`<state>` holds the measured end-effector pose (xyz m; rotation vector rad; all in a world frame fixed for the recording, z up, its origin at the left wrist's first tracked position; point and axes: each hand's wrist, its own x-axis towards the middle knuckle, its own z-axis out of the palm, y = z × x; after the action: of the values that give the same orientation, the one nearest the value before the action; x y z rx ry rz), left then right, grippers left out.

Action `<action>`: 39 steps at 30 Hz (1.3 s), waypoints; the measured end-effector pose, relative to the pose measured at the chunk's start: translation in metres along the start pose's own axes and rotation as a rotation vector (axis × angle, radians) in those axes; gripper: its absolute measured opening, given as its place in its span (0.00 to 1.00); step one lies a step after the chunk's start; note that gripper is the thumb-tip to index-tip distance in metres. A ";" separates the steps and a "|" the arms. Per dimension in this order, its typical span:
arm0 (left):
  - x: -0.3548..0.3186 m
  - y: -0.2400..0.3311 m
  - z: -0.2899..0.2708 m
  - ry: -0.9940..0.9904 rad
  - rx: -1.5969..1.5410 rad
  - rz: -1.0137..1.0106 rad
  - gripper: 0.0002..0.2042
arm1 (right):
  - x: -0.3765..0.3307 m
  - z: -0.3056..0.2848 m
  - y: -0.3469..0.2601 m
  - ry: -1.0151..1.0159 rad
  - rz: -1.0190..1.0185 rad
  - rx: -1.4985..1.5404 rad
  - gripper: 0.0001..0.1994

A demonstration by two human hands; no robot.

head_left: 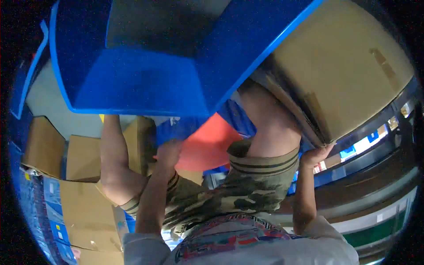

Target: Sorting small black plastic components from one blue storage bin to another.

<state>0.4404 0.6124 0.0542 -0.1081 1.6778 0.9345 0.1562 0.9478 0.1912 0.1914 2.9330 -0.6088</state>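
Observation:
My left hand (169,154), closed, is in front of my lap and grips a flat red sheet-like piece (207,143). A bit of red also shows on the hand's other side; what the piece is exactly I cannot make out. On the right, my right hand (316,157) holds the lower corner of a large brown cardboard box (353,66), its fingers partly hidden beneath the edge. The box is tilted beside my raised knee. Ahead of me a big blue bin (145,81) fills the upper view, its open side toward me.
Open cardboard boxes (84,154) stand at the left, with another carton (90,212) nearer me. Blue plastic-wrapped goods (51,212) line the far left. A dark metal rack (366,163) runs along the right. My bare legs straddle the space between.

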 end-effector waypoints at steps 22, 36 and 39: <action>0.103 0.023 -0.027 -0.180 -0.043 0.362 0.29 | -0.001 0.004 0.002 0.659 -0.379 -0.050 0.07; 0.050 0.010 -0.019 0.568 -0.076 0.182 0.27 | -0.019 0.017 -0.024 0.495 -0.402 -0.039 0.18; 0.060 0.000 -0.025 0.537 -0.132 0.216 0.27 | -0.010 0.015 -0.015 0.514 -0.428 -0.096 0.19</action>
<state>0.3999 0.6201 0.0039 -0.2923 2.1487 1.2568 0.1659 0.9274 0.1853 -0.3556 3.5270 -0.5268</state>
